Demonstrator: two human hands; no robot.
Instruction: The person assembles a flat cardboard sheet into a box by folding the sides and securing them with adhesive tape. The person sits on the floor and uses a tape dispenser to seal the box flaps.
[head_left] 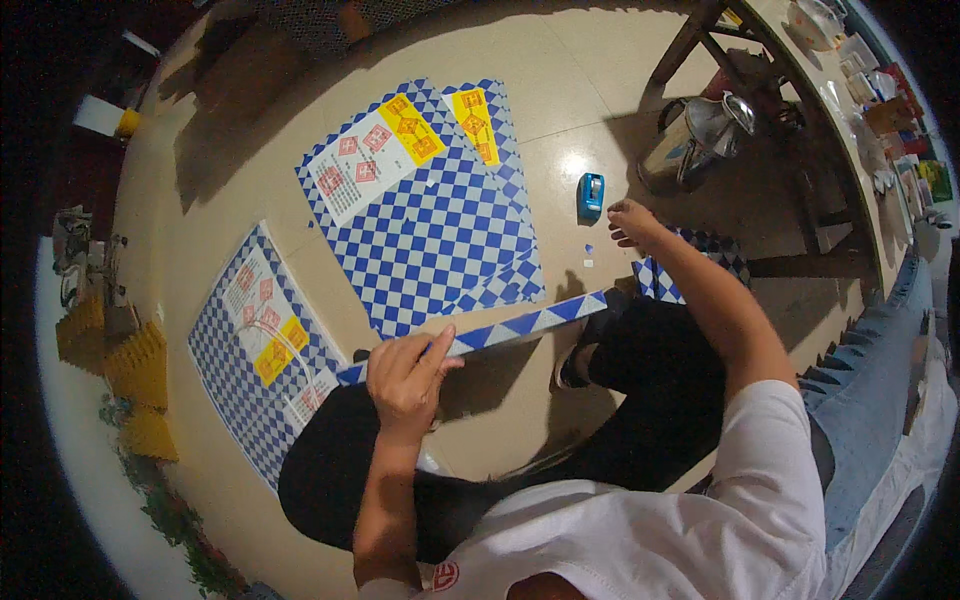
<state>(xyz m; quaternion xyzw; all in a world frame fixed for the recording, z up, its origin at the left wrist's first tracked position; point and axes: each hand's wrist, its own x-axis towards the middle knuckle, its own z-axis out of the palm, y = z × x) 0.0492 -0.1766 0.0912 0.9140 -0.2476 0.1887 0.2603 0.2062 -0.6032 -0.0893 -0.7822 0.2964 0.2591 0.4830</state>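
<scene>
A long, narrow folded strip (530,319) of blue-and-white checked board lies across my knees. My left hand (405,375) closes on it toward its left end, with the thumb pointing right along the strip. Out to the right, my right hand (632,224) hovers with loosely bent fingers, somewhat apart, and nothing visible in them. Just beyond its fingertips a small blue tape dispenser (590,197) sits on the floor. Tiny scraps (588,263) lie below the dispenser.
Checked sheets with white and yellow panels (420,220) overlap on the floor ahead; another checked sheet with a pale cord (255,350) lies left. A metal kettle (690,145) stands beside a wooden table (800,110). More checked material (660,282) is by my right knee.
</scene>
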